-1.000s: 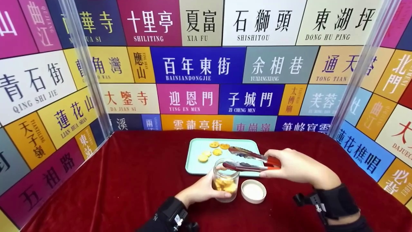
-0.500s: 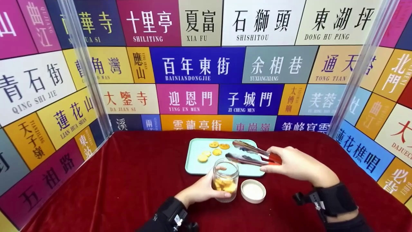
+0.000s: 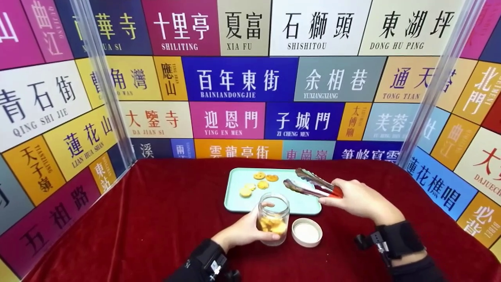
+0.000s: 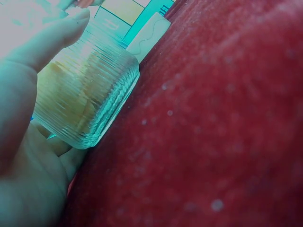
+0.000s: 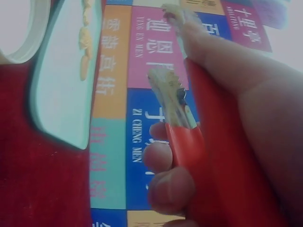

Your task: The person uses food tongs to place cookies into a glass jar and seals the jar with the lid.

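Left hand wraps its grip round a clear ribbed glass jar, far fingers mostly hidden, yellow pieces blurred in the wrist view; right hand holds red-handled metal tongs, tips apart, near a mint-green rectangular tray.

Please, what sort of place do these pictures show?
It is probably a staged booth, not an ordinary kitchen: colourful sign-printed walls rise on three sides, clear strips run down the corners, and red cloth lies beneath the jar.
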{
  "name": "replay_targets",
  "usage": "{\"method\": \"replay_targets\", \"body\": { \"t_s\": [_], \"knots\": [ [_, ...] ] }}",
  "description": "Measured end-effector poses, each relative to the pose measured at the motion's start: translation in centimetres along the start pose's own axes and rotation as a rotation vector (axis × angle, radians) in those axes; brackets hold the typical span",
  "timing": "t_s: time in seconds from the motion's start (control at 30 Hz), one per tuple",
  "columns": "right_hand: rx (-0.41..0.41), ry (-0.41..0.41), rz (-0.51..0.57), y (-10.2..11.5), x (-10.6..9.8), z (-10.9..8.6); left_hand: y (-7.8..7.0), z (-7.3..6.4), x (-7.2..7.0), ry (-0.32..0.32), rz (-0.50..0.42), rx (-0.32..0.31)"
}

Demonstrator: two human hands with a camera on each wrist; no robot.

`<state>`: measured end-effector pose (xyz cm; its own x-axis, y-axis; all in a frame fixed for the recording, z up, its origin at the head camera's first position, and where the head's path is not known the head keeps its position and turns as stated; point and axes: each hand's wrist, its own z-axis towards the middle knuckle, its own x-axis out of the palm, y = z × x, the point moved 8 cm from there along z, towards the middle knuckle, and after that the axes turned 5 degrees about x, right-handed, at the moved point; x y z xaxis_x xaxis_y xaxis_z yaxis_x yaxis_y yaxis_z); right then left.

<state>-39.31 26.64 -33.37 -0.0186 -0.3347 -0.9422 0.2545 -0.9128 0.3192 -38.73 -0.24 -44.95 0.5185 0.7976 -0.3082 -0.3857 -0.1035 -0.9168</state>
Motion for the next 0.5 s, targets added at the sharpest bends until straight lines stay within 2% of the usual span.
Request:
{"method": "replay_targets", "body": {
  "t_s": [0.17,0.5],
  "knots": [
    [-0.002,0.002,-0.01,0.0,1.3,0.4,0.0,-0.1,0.0,0.002,0.002,-0.002],
    [-0.059,-0.02,-0.081,1.6,4.6,1.4,0.3,-0.1,-0.1,0.002,0.003,0.002]
  ]
}}
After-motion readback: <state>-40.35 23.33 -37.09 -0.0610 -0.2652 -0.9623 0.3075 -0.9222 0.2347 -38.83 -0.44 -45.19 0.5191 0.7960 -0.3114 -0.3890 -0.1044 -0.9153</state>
